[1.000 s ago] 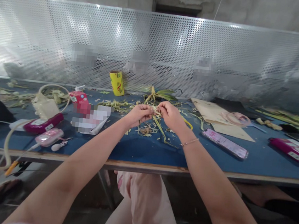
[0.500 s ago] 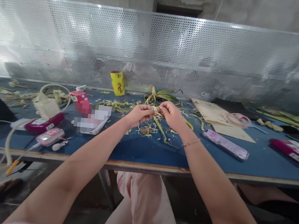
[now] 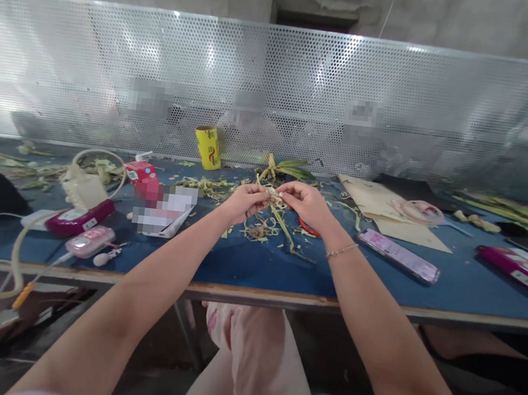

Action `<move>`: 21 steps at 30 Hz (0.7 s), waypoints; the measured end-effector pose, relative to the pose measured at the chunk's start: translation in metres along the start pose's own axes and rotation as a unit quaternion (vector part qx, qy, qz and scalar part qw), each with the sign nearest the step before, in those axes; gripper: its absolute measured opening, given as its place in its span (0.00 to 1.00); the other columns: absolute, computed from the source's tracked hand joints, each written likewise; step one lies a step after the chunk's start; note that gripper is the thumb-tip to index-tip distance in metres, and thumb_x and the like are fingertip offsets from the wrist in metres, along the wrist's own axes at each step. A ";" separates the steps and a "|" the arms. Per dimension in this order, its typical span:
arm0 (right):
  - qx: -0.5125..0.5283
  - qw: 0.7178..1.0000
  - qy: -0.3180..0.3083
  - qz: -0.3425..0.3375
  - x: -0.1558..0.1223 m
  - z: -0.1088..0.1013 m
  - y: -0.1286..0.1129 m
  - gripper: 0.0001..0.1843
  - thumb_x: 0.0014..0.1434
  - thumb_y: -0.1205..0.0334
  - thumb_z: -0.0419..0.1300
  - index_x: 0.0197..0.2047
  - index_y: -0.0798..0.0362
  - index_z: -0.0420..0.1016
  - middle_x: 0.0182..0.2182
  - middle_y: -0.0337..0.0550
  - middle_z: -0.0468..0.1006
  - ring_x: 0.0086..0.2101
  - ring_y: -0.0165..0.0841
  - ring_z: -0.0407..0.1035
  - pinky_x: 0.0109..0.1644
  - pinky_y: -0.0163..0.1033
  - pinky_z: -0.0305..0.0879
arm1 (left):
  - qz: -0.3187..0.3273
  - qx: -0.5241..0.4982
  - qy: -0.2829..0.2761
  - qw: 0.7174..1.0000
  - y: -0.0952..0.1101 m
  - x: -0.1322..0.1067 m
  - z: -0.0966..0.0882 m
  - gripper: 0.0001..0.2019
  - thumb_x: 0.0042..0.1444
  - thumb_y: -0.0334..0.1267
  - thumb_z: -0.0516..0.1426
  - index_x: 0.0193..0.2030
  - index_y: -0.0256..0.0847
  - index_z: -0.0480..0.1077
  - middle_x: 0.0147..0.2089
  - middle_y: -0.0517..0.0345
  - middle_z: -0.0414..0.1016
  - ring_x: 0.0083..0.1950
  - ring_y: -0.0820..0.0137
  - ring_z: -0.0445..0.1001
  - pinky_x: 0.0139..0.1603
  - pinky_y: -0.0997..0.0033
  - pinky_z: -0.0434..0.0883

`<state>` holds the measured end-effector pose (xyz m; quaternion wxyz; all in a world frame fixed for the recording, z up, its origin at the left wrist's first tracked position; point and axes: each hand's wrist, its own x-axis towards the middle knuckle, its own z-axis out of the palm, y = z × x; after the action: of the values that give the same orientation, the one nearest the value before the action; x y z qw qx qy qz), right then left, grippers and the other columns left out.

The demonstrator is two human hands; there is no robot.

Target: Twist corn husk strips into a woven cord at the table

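My left hand [image 3: 249, 202] is closed in a pinch over the middle of the table, its fingertips on a pale, thin plant strip [image 3: 274, 194]. My right hand [image 3: 305, 203] pinches at the same pale strip from the other side, the fingertips of both hands close together. Directly below them lies a green stalk [image 3: 284, 226] that slants toward the table's front. Tangled shreds of plant fibre [image 3: 261, 228] spread beneath my left hand. A red curved piece [image 3: 308, 228], partly hidden, shows under my right wrist. Behind the hands rests a leafy stalk bundle [image 3: 274, 166].
A yellow tube [image 3: 208, 147] stands at the back, before a perforated metal screen [image 3: 304, 88]. To the left are a red drink carton [image 3: 144, 178], a white box [image 3: 170, 213] and a pink case [image 3: 90, 242]. On the right lie a phone [image 3: 398, 255] and brown paper [image 3: 376, 206].
My right hand has moved slightly right and turned a little. The red curved piece now shows under my wrist, and a yellow curve seen earlier beside it no longer shows.
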<state>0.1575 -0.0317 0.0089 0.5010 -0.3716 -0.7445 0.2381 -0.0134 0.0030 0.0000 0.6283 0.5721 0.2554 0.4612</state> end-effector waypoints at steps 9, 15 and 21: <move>0.053 0.998 0.004 0.016 0.006 0.007 0.017 0.11 0.50 0.59 0.59 0.36 0.53 0.65 0.31 0.43 0.73 0.31 0.31 0.70 0.33 0.39 0.70 | 0.003 -0.009 0.020 1.000 -0.001 0.000 0.002 0.08 0.42 0.32 0.63 0.25 0.33 0.66 0.20 0.63 0.67 0.22 0.82 0.66 0.27 0.81 0.66; -0.019 0.997 0.072 0.013 0.009 0.012 0.027 0.08 0.48 0.59 0.60 0.30 0.53 0.66 0.25 0.40 0.73 0.27 0.31 0.69 0.33 0.40 0.69 | 0.000 -0.013 0.055 0.998 0.002 0.000 0.006 0.07 0.43 0.31 0.61 0.24 0.33 0.66 0.23 0.60 0.70 0.22 0.82 0.65 0.29 0.79 0.66; -0.170 0.981 0.068 -0.063 0.006 0.019 0.025 0.03 0.49 0.66 0.59 0.29 0.54 0.75 0.27 0.43 0.76 0.29 0.31 0.69 0.35 0.39 0.67 | 0.046 0.059 0.137 0.988 -0.006 0.009 -0.002 0.05 0.45 0.31 0.59 0.23 0.34 0.67 0.19 0.60 0.66 0.21 0.81 0.63 0.24 0.80 0.60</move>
<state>0.1466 -0.0119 -0.0131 0.4939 -0.4188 -0.7604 0.0507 -0.0093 0.0125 -0.0046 0.5308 0.5510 0.3393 0.5473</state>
